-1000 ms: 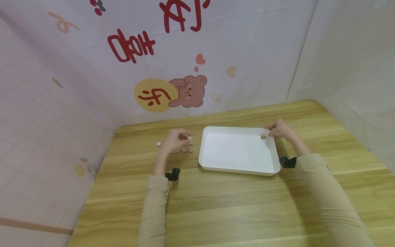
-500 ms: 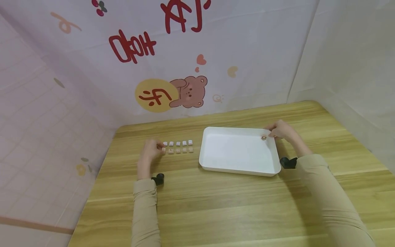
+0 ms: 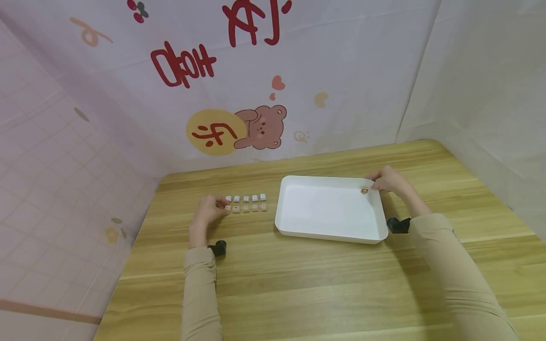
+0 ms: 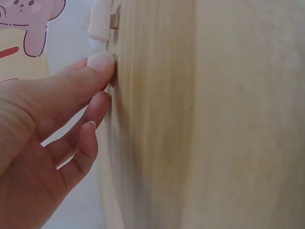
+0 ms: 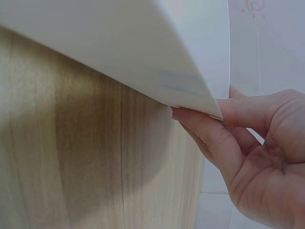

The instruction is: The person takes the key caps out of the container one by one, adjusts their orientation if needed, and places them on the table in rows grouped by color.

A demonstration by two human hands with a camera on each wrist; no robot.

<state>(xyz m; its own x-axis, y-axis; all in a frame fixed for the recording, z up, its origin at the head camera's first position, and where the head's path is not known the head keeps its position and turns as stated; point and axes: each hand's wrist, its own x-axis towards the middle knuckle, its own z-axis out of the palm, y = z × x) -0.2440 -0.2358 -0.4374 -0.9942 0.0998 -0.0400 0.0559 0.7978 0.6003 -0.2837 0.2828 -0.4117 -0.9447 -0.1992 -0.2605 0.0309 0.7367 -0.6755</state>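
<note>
Two short rows of small keycaps lie left of centre, white ones (image 3: pixel 246 199) behind and pale pink ones (image 3: pixel 246 208) in front. My left hand (image 3: pixel 209 208) is at the rows' left end, thumb and fingertips pinching the leftmost pink keycap (image 3: pixel 228 209). In the left wrist view the left hand (image 4: pixel 62 109) has its thumb and index tip together, hiding what lies between; a pink keycap (image 4: pixel 99 21) stands just beyond. My right hand (image 3: pixel 386 180) pinches the far right corner of a shallow white tray (image 3: pixel 328 237); the right wrist view shows fingers (image 5: pixel 209 131) under that corner.
A small brown-and-white piece (image 3: pixel 364 190) sits in the tray's far right corner. All this is on a wood-grain table (image 3: pixel 307 284). A printed white cloth (image 3: pixel 350 71) hangs behind it, and cloth also covers both sides.
My left hand has moved left from the right end of the rows to their left end, and the leftmost pink keycap has shifted slightly right. The right hand and tray stay put.
</note>
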